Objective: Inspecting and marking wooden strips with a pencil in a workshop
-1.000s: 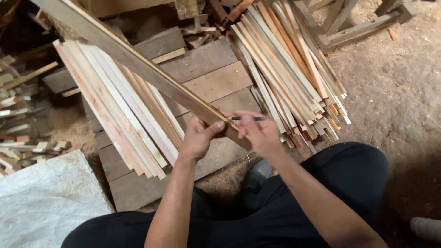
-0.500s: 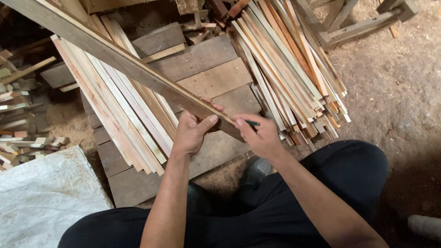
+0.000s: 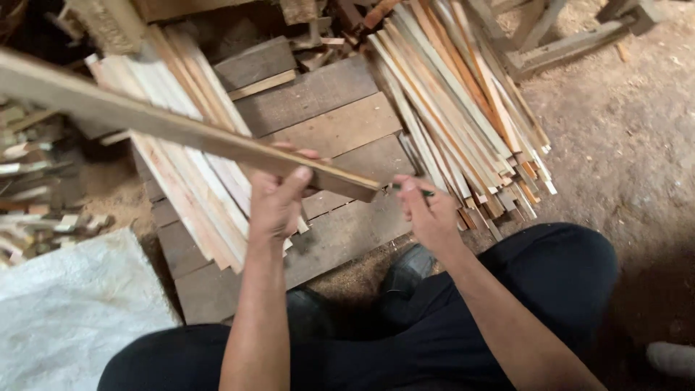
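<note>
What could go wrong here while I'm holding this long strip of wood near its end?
The left hand grips the long wood strip near one end, so the far end, out past the picture's left edge, could swing into something there. The right hand holds a thin green pencil-like tool beside the strip's cut end, so a slip could jab a finger. Rough edges may leave splinters in bare skin.

I see both my forearms bare from the elbow down, no sleeves, no watch or rings on my left hand (image 3: 279, 199) or right hand (image 3: 427, 213). At six o'clock, black trousers (image 3: 507, 289) cover my legs; dark shoes (image 3: 405, 271) peek out between them.
</note>
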